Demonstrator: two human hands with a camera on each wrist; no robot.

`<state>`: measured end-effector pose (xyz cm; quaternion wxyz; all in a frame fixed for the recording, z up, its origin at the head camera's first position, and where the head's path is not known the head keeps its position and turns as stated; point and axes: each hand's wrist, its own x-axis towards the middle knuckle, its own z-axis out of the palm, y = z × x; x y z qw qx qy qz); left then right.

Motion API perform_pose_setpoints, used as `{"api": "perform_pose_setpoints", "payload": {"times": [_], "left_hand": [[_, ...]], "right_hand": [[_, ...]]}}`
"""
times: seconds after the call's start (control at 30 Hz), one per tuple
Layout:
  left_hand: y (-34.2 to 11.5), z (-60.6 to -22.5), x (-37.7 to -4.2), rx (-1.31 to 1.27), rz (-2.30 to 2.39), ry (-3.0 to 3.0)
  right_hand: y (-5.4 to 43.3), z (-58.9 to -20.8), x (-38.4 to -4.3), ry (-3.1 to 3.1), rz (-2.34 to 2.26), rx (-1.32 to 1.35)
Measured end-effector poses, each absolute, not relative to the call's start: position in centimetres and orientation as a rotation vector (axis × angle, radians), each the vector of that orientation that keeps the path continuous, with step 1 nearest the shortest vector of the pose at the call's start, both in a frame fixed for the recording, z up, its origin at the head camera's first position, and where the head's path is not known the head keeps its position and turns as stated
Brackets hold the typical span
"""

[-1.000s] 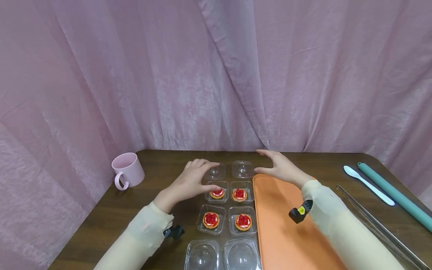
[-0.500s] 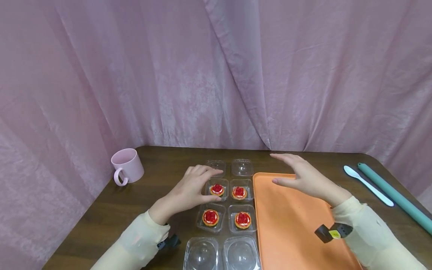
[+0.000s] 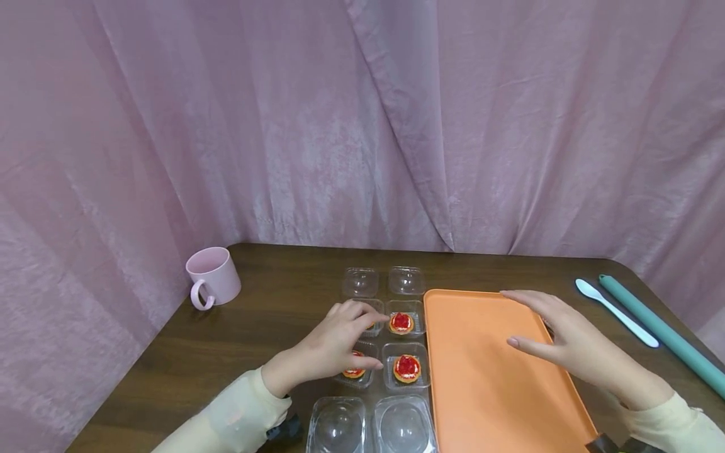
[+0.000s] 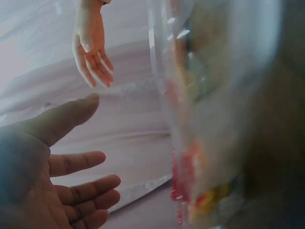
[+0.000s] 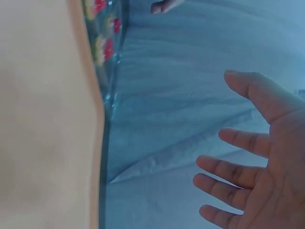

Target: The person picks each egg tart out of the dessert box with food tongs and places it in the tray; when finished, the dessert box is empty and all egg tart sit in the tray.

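Note:
My left hand [image 3: 335, 343] hovers over the left column of clear plastic boxes, thumb and fingers spread apart and holding nothing. It partly hides the near-left tart [image 3: 354, 372] and most of the far-left one. Both right-hand tarts, one nearer [image 3: 406, 369] and one farther [image 3: 401, 323], show fully, each red-topped and sitting in its box. The boxes' domed lids lie folded back, such as a near lid [image 3: 403, 428] and a far lid [image 3: 406, 280]. Over the right part of an orange tray [image 3: 470, 377] is my right hand [image 3: 572, 343], fingers extended, nothing in it.
A pink mug [image 3: 214, 277] stands at the table's left edge. On the right lie a pale blue spatula-like tool [image 3: 617, 313] and a long green rod [image 3: 663, 333]. Pink curtain [image 3: 362, 126] hangs behind the table.
My right hand has moved right and closer, from beside the far lids to above the tray's right side. The left hand has come nearer and slightly right. The tarts stay put.

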<state>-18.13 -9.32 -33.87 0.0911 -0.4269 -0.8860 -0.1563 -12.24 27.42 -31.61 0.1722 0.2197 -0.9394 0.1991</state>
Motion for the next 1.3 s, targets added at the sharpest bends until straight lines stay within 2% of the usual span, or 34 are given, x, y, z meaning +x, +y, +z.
{"api": "perform_pose_setpoints", "payload": {"times": [0.3,0.7,1.1,1.3], "left_hand": [[-8.9,-35.5,-18.0,-1.278,-0.388,-2.634],[-8.8,-36.7,-18.3,-1.288,-0.394,-2.747],[-8.1,-37.2,-18.6,-1.299,-0.414,-2.786],[-7.9,-37.7,-18.6,-1.311,-0.393,-2.783]], "right_hand": [[32.5,-35.8,-10.0,-2.660,0.646,0.428],[37.4,-40.0,-9.0,-2.720,0.695,0.187],[39.5,-41.7,-8.6,-2.714,0.618,0.015],[40.0,-42.5,-8.7,-2.696,0.559,0.011]]}}
